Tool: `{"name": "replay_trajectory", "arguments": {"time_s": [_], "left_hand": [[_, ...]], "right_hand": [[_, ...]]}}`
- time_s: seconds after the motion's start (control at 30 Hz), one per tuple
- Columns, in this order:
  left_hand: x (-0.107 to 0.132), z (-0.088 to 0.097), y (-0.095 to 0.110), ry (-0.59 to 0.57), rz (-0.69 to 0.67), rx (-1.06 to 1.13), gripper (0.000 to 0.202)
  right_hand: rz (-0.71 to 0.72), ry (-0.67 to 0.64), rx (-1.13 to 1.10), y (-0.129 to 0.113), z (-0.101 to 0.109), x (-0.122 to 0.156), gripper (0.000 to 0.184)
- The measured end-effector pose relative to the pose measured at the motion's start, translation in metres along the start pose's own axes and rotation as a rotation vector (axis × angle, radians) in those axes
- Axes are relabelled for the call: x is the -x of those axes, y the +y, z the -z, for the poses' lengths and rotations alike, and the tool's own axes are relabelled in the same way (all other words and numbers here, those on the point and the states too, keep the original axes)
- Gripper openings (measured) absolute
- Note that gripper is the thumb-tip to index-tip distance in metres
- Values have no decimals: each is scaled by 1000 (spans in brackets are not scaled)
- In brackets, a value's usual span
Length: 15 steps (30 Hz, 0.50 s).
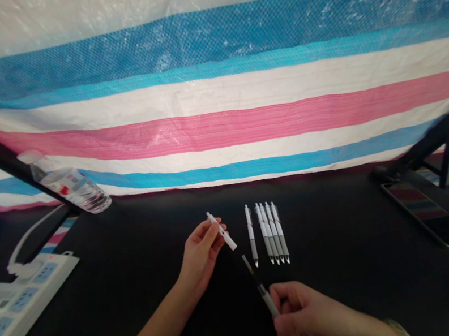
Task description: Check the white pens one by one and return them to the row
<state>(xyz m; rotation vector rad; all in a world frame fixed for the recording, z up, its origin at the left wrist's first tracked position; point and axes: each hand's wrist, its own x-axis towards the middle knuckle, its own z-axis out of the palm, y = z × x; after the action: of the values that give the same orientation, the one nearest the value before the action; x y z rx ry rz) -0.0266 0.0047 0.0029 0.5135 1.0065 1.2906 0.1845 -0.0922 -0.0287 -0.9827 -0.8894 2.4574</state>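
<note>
Pinched in the fingers of my left hand (201, 250) is a white pen barrel (229, 242), its open end tilted down to the right. My right hand (298, 317) grips the grey front part of the pen (268, 299), and a thin refill (247, 264) sticks out of it up toward the barrel. A small gap separates the refill's tip from the barrel. Just beyond my hands, a single white and grey pen (252, 237) lies beside a row of several matching pens (273, 234).
A white power strip (27, 304) with a plugged-in cord lies at the left on the black table (336, 218). Behind it, a water bottle (75, 187) leans near a black bar. At the right, a phone (432, 213) lies by another black support (439, 138). Striped sheeting (218, 129) hangs behind.
</note>
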Motion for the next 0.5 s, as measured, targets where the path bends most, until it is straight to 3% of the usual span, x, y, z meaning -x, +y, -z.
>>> {"name": "replay_trajectory", "arguments": {"time_s": [0.4, 0.5], "left_hand": [[1, 1, -9, -41, 63, -27, 40], [8, -1, -13, -97, 92, -71, 41]], "right_hand": [[-14, 24, 2, -3, -4, 1, 38], [-13, 15, 8, -2, -2, 0, 40]]}}
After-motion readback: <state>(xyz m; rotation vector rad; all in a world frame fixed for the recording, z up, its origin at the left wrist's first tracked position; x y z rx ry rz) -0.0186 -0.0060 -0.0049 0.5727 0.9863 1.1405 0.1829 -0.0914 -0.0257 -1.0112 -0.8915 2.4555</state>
